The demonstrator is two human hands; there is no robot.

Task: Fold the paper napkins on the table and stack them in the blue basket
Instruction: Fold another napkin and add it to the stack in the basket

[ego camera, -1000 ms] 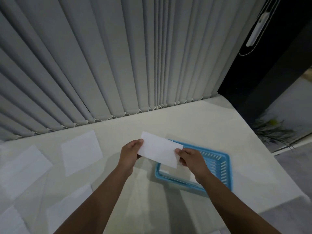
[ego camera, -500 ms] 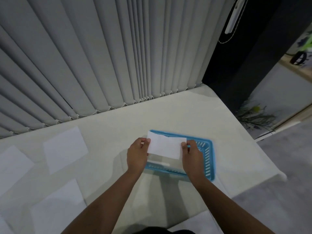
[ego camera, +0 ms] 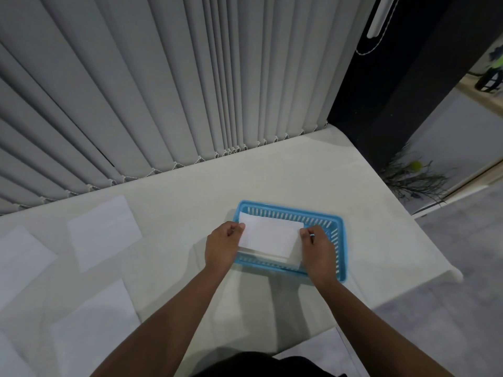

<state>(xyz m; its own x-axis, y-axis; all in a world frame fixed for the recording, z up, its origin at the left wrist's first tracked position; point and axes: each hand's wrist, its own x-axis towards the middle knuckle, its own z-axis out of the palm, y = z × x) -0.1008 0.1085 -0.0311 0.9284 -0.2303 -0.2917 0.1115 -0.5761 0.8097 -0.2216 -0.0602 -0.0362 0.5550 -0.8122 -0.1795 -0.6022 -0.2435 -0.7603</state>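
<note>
A folded white napkin (ego camera: 269,235) hangs low inside the blue basket (ego camera: 336,227), just above other folded napkins (ego camera: 272,257) that lie in it. My left hand (ego camera: 221,244) pinches its left end and my right hand (ego camera: 318,247) pinches its right end. Both hands are at the basket's near wall. Several unfolded napkins lie flat on the table to the left, one (ego camera: 104,231) at the back and another (ego camera: 94,322) near the front.
The cream table (ego camera: 272,175) ends close to the right of the basket, its corner (ego camera: 451,273) rounded. Grey vertical blinds (ego camera: 163,91) hang along the far edge. A dark panel (ego camera: 394,104) stands at the back right.
Both hands have carried the folded napkin from above the table down into the basket. My view has tilted down and to the right.
</note>
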